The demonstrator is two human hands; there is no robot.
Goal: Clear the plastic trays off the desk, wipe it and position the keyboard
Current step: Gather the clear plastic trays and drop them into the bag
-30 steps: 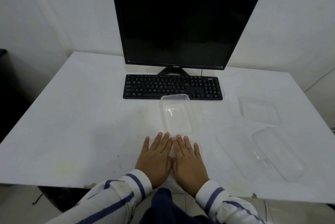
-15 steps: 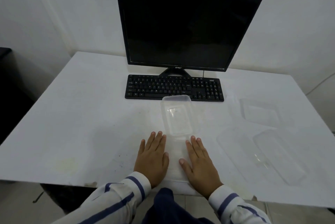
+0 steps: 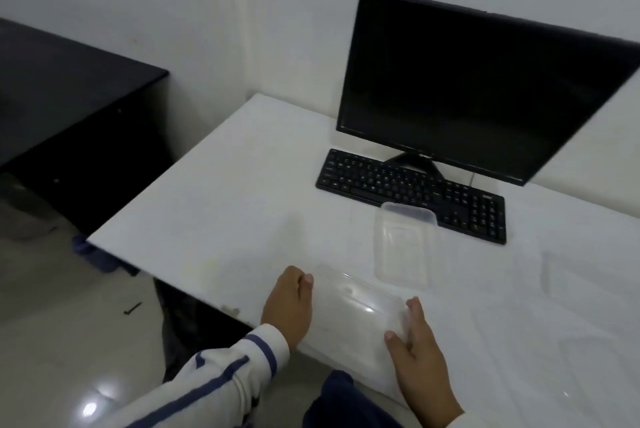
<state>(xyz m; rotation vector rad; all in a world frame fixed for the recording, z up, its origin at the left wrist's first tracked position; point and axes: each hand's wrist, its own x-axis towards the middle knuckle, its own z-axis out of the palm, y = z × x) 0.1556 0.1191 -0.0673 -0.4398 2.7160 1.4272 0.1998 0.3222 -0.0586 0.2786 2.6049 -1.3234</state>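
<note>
hands part and take the near tray by its ends: clearing begins

a second ago both lay flat, side by side on the table (image 3: pixel 214 213); now the left grip (image 3: pixel 289 303) curls its fingers on the left end of the near tray (image 3: pixel 353 320) at the front edge. the right grip (image 3: pixel 417 341) is wider, fingers nearly straight against the right end, thumb laid on top. the view has swung left, likely toward where the tray goes. a second tray (image 3: pixel 403 247) sits just in front of the keyboard (image 3: pixel 412 192), with fainter trays (image 3: pixel 571 282) to the right; wiping and the keyboard seem still ahead.
</note>
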